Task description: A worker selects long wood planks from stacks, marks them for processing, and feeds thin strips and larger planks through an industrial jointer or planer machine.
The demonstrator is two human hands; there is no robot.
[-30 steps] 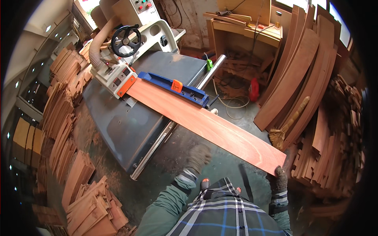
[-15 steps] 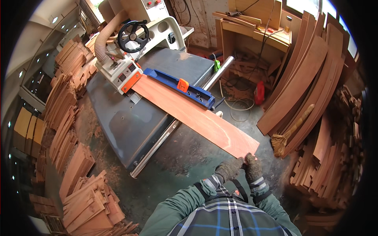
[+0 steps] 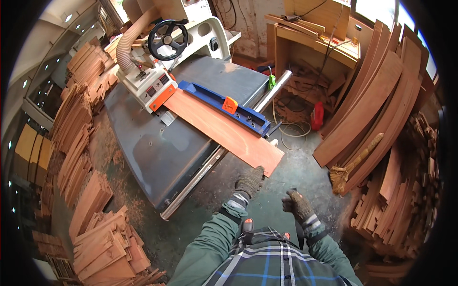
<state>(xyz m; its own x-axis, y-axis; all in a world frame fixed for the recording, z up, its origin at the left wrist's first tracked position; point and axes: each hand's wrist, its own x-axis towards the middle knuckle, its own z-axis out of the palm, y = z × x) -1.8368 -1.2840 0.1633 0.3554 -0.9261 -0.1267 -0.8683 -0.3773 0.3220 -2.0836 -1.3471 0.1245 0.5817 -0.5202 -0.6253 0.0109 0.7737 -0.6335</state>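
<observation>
A long reddish wooden board (image 3: 219, 126) lies flat on the grey machine table and reaches out over its near edge. It runs along the blue fence (image 3: 214, 106), its far end at the white and orange machine head (image 3: 151, 89). My left hand (image 3: 251, 182), in a dark knitted glove, is closed at the board's near left corner; the fingers underneath are partly hidden. Off the board to the right, my gloved right hand (image 3: 299, 207) hangs above the floor with loosely bent fingers apart and nothing in them.
A metal rail (image 3: 193, 182) edges the table. A black handwheel (image 3: 167, 40) and ribbed hose (image 3: 129, 47) rise behind the head. Stacked boards (image 3: 107, 243) stand left; curved planks (image 3: 367, 105) and a straw broom (image 3: 341, 178) lean right. A hose loops on the floor.
The board has slid forward along the fence toward the machine head. My left hand has moved forward and left with it, while my right hand has let go and come away.
</observation>
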